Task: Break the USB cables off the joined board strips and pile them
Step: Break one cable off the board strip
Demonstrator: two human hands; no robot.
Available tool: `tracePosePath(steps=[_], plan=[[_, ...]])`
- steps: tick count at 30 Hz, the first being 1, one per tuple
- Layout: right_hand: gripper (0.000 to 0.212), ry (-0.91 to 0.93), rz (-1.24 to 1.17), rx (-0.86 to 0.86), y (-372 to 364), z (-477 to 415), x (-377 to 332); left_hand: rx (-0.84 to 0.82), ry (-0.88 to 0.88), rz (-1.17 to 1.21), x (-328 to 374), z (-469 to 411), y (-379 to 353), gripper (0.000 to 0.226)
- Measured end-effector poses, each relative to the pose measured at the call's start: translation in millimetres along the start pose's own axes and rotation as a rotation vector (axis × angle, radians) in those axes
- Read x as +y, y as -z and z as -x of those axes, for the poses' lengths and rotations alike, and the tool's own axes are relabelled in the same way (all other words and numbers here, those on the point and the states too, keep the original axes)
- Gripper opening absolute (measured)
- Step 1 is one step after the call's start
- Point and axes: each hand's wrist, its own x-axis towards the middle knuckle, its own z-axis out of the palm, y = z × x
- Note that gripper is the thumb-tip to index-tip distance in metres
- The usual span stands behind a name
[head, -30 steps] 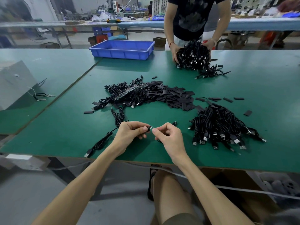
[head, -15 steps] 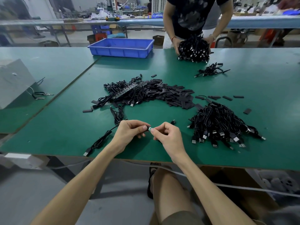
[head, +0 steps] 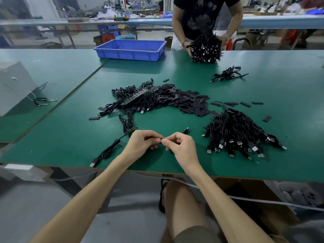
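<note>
My left hand [head: 142, 142] grips a short green board strip [head: 132, 132] whose end pokes out above the knuckles, with black USB cables [head: 127, 122] trailing back from it and one cable [head: 105, 152] running left toward the table's front edge. My right hand [head: 179, 144] pinches the strip's other end, thumbs nearly touching; the piece between the fingers is hidden. A pile of separated USB cables [head: 235, 134] lies to the right. A longer joined board strip [head: 138, 96] with cables rests in the heap further back.
Many black flat pieces [head: 189, 102] spread across the green table [head: 263, 163]. A blue tray [head: 130, 50] stands at the far edge. Across the table a person bunches a cable bundle [head: 205, 48]; a small cable cluster [head: 227, 74] lies nearby. A grey box [head: 15, 86] sits left.
My two hands have closed together over the small metallic end that showed between my fingertips. The person opposite lifted their bundle, leaving a small cluster on the table.
</note>
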Motion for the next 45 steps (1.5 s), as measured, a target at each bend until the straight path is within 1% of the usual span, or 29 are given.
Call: tracePosePath(steps=[4, 7, 11, 15, 19, 22, 26, 28, 32, 35, 38, 41, 45], plan=[[0.016, -0.021, 0.005, 0.046, -1, 0, -1, 0.028, -0.044, -0.081, 2, 1, -4, 0.014], [0.023, -0.019, 0.006, 0.082, -1, 0, -1, 0.046, -0.129, -0.254, 5, 4, -8, 0.024], [0.024, -0.027, -0.005, 0.095, 0, 0, 0, 0.103, -0.198, -0.353, 8, 7, -8, 0.030], [0.022, -0.022, 0.007, 0.093, 1, 0, 2, 0.049, -0.246, -0.419, 9, 10, -11, 0.028], [0.019, -0.009, 0.043, 0.060, -1, 0, 4, 0.004, -0.286, -0.492, 11, 13, -15, 0.017], [0.017, -0.024, 0.003, 0.048, -3, 0, 3, -0.027, -0.290, -0.549, 14, 14, -16, 0.017], [0.020, -0.021, -0.048, 0.034, 0, 2, -1, -0.049, -0.246, -0.527, 14, 12, -14, 0.017], [0.022, -0.015, -0.043, 0.039, 0, 2, -2, -0.070, -0.221, -0.506, 13, 11, -14, 0.016], [0.024, -0.008, -0.017, 0.010, 2, 3, -3, -0.126, -0.224, -0.512, 10, 10, -15, 0.015], [0.027, -0.006, -0.044, -0.027, 0, 2, -3, -0.058, -0.201, -0.458, 11, 9, -10, 0.018], [0.020, -0.009, -0.124, -0.046, 0, 0, -2, 0.034, -0.179, -0.401, 14, 8, -6, 0.019], [0.013, 0.006, -0.158, -0.052, 1, -1, 0, 0.033, -0.184, -0.393, 16, 10, -6, 0.019], [0.011, 0.000, -0.176, -0.048, 4, -1, 0, 0.008, -0.183, -0.357, 16, 11, -7, 0.019]])
